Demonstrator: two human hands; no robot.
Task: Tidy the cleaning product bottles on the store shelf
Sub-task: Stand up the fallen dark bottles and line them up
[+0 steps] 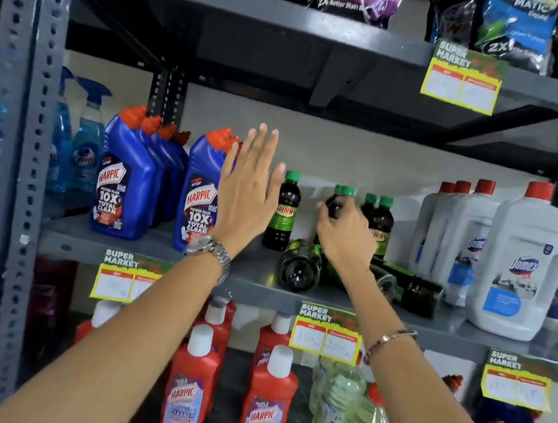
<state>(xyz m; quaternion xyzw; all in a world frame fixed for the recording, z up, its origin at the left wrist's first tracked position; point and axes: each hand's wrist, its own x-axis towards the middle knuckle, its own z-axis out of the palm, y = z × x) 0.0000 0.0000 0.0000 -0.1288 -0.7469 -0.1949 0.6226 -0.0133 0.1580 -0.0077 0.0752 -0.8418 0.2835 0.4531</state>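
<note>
Your right hand (344, 233) grips an upright dark bottle (335, 205) with a green cap, at the middle of the grey shelf (149, 249). Your left hand (248, 194) is open, fingers spread, holding nothing, raised in front of the blue Harpic bottles (126, 178). Between your hands stands another dark bottle (282, 211). Just below your right hand, more dark bottles lie toppled (299, 265) on the shelf. White Domex jugs (519, 267) stand to the right.

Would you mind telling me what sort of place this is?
Most likely a supermarket aisle for cleaning products: grey metal shelving, price tags printed "Super Market", and rows of identical toilet cleaner bottles and white bleach jugs.
</note>
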